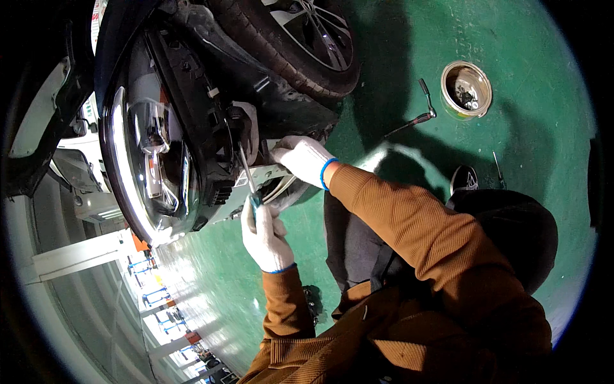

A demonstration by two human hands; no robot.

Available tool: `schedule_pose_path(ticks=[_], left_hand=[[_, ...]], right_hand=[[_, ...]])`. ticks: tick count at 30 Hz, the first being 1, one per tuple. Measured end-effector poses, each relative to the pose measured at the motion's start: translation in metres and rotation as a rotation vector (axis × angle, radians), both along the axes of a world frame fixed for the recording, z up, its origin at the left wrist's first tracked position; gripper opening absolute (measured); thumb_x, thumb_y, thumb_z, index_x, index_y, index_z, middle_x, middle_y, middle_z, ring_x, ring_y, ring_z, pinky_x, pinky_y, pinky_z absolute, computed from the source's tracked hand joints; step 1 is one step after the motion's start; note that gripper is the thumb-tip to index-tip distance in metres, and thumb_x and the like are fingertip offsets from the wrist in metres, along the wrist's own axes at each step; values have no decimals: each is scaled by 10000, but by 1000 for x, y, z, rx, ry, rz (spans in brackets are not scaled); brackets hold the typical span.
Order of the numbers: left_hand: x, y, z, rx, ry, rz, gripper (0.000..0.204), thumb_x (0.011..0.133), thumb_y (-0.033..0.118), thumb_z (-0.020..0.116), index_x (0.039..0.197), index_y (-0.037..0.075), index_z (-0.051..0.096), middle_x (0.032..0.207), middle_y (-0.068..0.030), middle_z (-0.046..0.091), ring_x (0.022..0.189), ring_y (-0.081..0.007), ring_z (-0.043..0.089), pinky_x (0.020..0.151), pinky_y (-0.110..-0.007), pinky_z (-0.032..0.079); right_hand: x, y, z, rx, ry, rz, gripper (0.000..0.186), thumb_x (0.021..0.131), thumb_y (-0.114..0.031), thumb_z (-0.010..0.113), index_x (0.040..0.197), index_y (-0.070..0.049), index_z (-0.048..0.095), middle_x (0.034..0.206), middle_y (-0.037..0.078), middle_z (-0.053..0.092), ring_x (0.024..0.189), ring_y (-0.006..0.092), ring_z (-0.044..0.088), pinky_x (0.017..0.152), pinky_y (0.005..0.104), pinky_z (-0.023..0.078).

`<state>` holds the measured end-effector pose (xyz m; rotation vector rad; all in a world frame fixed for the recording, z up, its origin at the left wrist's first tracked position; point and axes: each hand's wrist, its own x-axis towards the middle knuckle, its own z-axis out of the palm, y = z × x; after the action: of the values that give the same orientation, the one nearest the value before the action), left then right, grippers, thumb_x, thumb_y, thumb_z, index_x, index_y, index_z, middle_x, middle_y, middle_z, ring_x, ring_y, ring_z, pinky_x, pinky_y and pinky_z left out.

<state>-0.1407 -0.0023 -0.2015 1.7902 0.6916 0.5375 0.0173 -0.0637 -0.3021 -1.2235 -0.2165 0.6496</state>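
My left hand (267, 244), in a white glove with a blue cuff, is closed around the teal handle of a screwdriver (246, 164). Its long metal shaft points up into the gap behind the car's headlight (153, 153). My right hand (304, 160), gloved the same way, rests at the edge of the bodywork beside a pale bracket-like part (251, 128). Its fingers are bent against that edge, and whatever lies under the fingertips is hidden. The screwdriver's tip sits among dark plastic parts, so I cannot tell what it touches.
The car's front wheel (313, 38) is above my hands. On the green floor (409, 38) lie a ratchet wrench (419, 118) and another screwdriver (498, 168), near an open tin (481, 72) with small metal parts inside. My shoe (464, 179) is close to them.
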Motion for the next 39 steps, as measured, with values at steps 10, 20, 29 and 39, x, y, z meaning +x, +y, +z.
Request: schedule_pose_path(ticks=[10, 20, 29, 39], left_hand=[[-199, 95, -225, 27, 737, -175, 367, 1016, 167, 645, 1338, -5, 674, 1017, -92, 713, 795, -179, 629, 709, -312, 523], [-326, 31, -357, -27, 1624, -450, 546, 1011, 479, 538, 1384, 108, 684, 1460, -168, 641, 1324, -377, 618, 1099, -465, 494], [-145, 79, -111, 348, 260, 897, 598, 1027, 329, 668, 1442, -88, 561, 1407, -250, 644, 1257, -323, 629, 1123, -415, 462], [104, 123, 227, 1733, -18, 59, 435, 1022, 147, 635, 1417, -26, 580, 1450, -251, 604, 1305, -398, 630, 1091, -462, 523]], right_hand=[[26, -18, 44, -30, -292, -386, 401, 928, -267, 702, 1239, -15, 710, 1144, 266, 728, 1069, 418, 709, 948, 468, 553], [101, -33, 101, 116, -393, 60, 797, 885, -97, 712, 1614, -66, 392, 1232, 224, 703, 1051, 271, 717, 984, 349, 546], [125, -4, 68, 18, -467, 274, 710, 896, -174, 692, 1566, -113, 465, 1337, 236, 682, 1252, 367, 656, 1090, 392, 487], [141, -7, 89, 523, -73, 476, 713, 904, 30, 605, 1591, -40, 431, 1429, 86, 603, 1306, 202, 542, 1146, 327, 422]])
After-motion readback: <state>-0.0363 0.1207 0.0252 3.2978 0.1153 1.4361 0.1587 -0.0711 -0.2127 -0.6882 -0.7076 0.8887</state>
